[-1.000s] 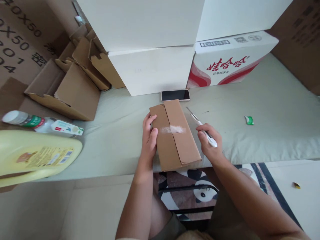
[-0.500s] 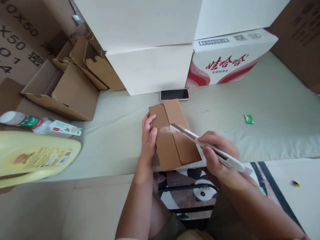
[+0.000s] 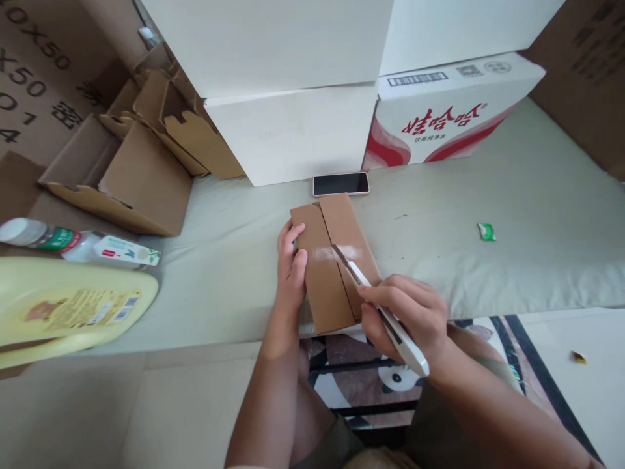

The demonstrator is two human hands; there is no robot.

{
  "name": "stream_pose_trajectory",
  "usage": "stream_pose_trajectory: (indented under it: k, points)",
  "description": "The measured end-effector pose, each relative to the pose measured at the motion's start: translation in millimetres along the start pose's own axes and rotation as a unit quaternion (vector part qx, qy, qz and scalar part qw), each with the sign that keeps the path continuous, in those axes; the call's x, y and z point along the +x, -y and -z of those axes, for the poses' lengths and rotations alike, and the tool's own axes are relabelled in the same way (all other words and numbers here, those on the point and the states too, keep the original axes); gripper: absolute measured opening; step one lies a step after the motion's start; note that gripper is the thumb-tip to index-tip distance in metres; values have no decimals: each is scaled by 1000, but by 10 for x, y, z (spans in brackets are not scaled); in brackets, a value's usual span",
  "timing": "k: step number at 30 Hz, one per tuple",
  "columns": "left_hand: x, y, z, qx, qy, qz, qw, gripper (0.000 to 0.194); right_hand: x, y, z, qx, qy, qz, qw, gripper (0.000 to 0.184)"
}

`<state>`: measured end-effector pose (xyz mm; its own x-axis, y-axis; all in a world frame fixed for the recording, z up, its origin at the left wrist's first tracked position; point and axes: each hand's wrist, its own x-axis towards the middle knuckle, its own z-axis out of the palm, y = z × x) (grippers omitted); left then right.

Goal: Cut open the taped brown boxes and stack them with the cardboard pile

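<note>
Knife over tape, cardboard box gripped

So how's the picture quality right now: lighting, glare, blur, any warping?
Head view: soft light, no harsh shadow around the box or knife; head view: whitish sheen on the tape, perhaps glare; head view: the far-right brown carton has print too blurred to read; head view: the jug at the left edge looks stretched, likely lens distortion.

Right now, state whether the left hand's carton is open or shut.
Shut: the carton has its flaps flat, with tape spanning both. Whether that's cut, I can't tell.
</note>
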<state>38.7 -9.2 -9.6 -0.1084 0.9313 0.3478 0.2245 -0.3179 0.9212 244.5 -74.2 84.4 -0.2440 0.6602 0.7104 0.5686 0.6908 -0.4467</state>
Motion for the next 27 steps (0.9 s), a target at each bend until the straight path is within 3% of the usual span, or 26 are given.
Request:
stream_pose_trajectory:
  k: [13, 27]
  points:
    - [-10, 4, -44, 8, 5, -5, 1000, 50, -25, 89, -102, -50, -17, -59, 997, 13]
    - [-39, -1, -108, -10, -7, 15, 1000, 51, -37, 29, -293, -72, -44, -52, 995, 14]
